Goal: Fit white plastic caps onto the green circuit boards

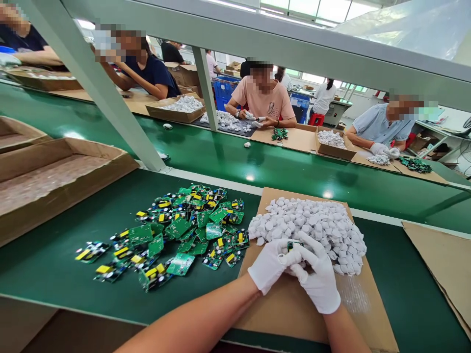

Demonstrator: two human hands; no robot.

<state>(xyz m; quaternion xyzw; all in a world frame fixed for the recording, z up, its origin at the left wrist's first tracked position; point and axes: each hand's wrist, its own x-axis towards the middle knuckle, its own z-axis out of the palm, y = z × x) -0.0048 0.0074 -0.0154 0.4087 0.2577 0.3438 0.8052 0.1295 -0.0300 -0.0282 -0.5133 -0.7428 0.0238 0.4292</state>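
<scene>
Both my hands wear white gloves and meet over a cardboard sheet (272, 318). Between them is a small green circuit board (293, 245), mostly covered by the fingers. My left hand (270, 262) pinches it from the left. My right hand (317, 274) closes round it from the right, thumb and fingers bent inward. Just beyond the hands lies a heap of small white pieces (305, 218) on the cardboard. To the left, a loose pile of green circuit boards (180, 228) with yellow and black parts spreads over the green table (110, 206).
Cardboard trays (66, 171) stand at the left, and another cardboard sheet (441, 255) lies at the right. A slanted metal post (106, 88) and overhead beam (235, 34) frame the bench. Across the green conveyor belt (221, 152), several people work beside boxes of white pieces (184, 104).
</scene>
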